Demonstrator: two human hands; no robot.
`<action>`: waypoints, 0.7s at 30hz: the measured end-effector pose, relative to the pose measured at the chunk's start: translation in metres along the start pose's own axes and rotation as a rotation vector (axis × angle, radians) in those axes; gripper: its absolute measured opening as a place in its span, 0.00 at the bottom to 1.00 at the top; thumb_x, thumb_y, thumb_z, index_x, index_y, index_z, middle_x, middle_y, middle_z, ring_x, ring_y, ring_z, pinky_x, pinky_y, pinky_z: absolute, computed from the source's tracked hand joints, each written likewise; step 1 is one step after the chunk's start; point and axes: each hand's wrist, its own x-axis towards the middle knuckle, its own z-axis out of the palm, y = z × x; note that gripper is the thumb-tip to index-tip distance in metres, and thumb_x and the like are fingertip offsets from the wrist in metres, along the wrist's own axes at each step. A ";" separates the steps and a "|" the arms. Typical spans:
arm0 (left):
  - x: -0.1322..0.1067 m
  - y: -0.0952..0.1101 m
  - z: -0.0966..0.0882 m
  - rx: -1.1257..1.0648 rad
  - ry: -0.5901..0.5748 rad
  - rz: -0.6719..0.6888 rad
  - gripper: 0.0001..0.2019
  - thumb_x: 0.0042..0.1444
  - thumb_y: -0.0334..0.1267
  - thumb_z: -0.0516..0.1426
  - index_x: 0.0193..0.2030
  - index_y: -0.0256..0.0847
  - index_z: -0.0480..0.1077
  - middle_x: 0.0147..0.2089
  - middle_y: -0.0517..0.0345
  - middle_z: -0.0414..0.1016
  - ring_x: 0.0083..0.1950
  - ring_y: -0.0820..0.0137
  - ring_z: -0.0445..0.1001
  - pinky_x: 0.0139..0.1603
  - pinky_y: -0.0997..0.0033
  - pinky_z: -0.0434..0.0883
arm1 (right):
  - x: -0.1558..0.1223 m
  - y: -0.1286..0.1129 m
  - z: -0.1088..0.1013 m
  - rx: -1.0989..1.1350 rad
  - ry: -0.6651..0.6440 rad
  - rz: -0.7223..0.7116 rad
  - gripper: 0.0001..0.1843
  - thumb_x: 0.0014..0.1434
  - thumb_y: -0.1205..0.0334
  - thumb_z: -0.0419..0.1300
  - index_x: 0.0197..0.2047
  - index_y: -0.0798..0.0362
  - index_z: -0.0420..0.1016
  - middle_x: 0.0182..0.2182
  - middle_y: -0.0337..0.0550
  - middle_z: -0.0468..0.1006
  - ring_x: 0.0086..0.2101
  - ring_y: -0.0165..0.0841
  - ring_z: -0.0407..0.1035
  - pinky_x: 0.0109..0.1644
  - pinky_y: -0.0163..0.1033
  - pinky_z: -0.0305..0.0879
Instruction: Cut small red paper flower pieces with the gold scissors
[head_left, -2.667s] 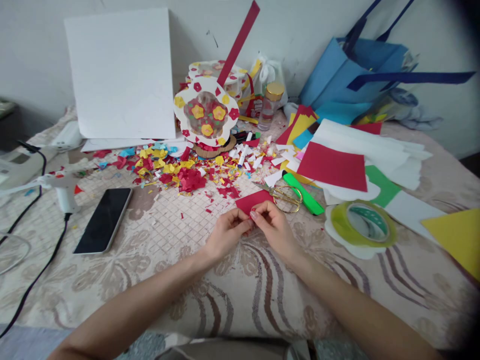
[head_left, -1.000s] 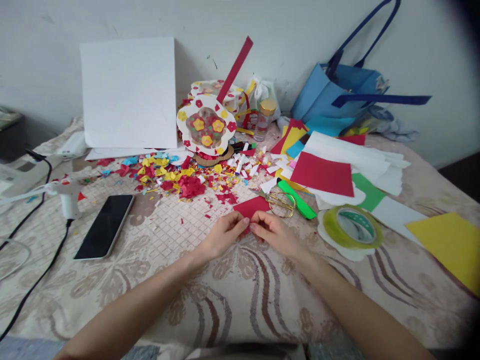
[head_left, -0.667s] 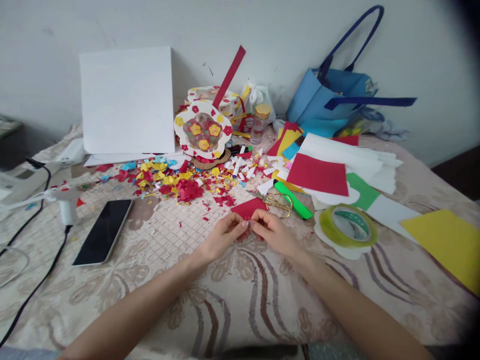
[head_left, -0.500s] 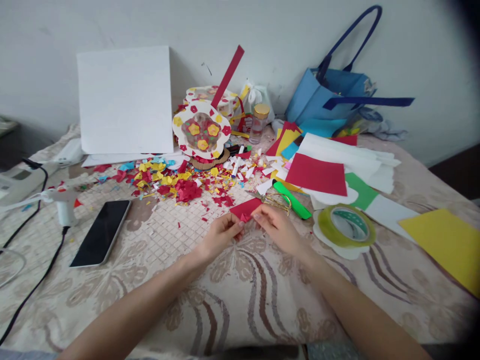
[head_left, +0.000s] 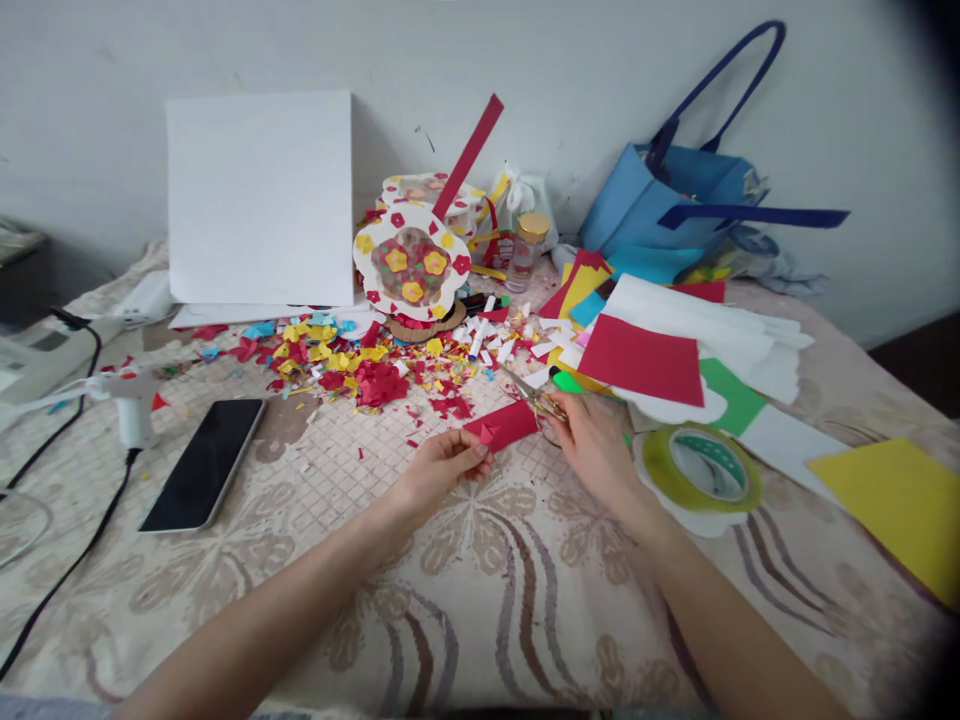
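My left hand (head_left: 441,470) pinches a small folded piece of red paper (head_left: 489,433) between thumb and fingertips, near the middle of the table. Behind it a red paper strip (head_left: 516,424) lies on the cloth. My right hand (head_left: 596,448) has its fingers closed at the gold handles of a pair of scissors (head_left: 531,393), whose blades point to the far left. Part of a bright green tool (head_left: 567,381) shows past my right hand, which covers the rest. A roll of clear tape (head_left: 651,470) lies just right of that hand.
Colored paper scraps (head_left: 379,383) spread across the back. A flower-shaped paper lantern (head_left: 411,210) stands behind them. To the left are a phone (head_left: 204,465) and a white glue gun (head_left: 131,405) with its cord. Paper sheets (head_left: 641,360) and a blue bag (head_left: 630,205) occupy the right.
My right hand has left the red paper and moved right onto the scissors, whose handles it has taken hold of. My left hand keeps its pinch on the folded paper.
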 end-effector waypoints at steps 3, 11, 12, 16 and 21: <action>-0.001 0.002 0.000 -0.030 -0.002 0.000 0.17 0.42 0.42 0.67 0.30 0.35 0.65 0.26 0.59 0.73 0.27 0.77 0.70 0.30 0.77 0.65 | -0.002 -0.008 0.001 0.542 -0.127 0.139 0.10 0.59 0.59 0.53 0.44 0.52 0.65 0.34 0.44 0.72 0.28 0.33 0.66 0.35 0.41 0.63; -0.005 0.006 0.001 -0.024 -0.016 0.053 0.13 0.47 0.40 0.64 0.30 0.36 0.65 0.27 0.59 0.74 0.29 0.75 0.72 0.34 0.74 0.67 | -0.018 -0.045 0.015 1.062 -0.384 0.311 0.19 0.47 0.51 0.65 0.36 0.53 0.67 0.23 0.33 0.64 0.23 0.26 0.59 0.27 0.33 0.56; -0.006 0.006 0.002 -0.013 -0.019 0.057 0.12 0.47 0.41 0.64 0.30 0.36 0.65 0.27 0.59 0.74 0.29 0.75 0.71 0.34 0.75 0.67 | -0.020 -0.049 0.015 1.072 -0.349 0.327 0.18 0.47 0.52 0.66 0.37 0.52 0.67 0.25 0.34 0.66 0.25 0.27 0.62 0.29 0.33 0.58; -0.008 0.000 0.007 0.056 -0.050 0.063 0.14 0.47 0.43 0.64 0.29 0.36 0.66 0.26 0.59 0.73 0.28 0.75 0.70 0.33 0.75 0.66 | -0.024 -0.055 0.017 1.049 -0.223 0.370 0.16 0.49 0.56 0.65 0.38 0.51 0.65 0.30 0.36 0.70 0.30 0.29 0.65 0.34 0.34 0.61; -0.008 -0.006 0.010 0.197 -0.026 0.140 0.16 0.46 0.46 0.63 0.30 0.36 0.66 0.26 0.60 0.71 0.28 0.75 0.69 0.32 0.74 0.66 | -0.024 -0.054 0.017 0.969 -0.181 0.358 0.14 0.52 0.56 0.63 0.37 0.51 0.64 0.29 0.35 0.68 0.28 0.28 0.63 0.32 0.33 0.61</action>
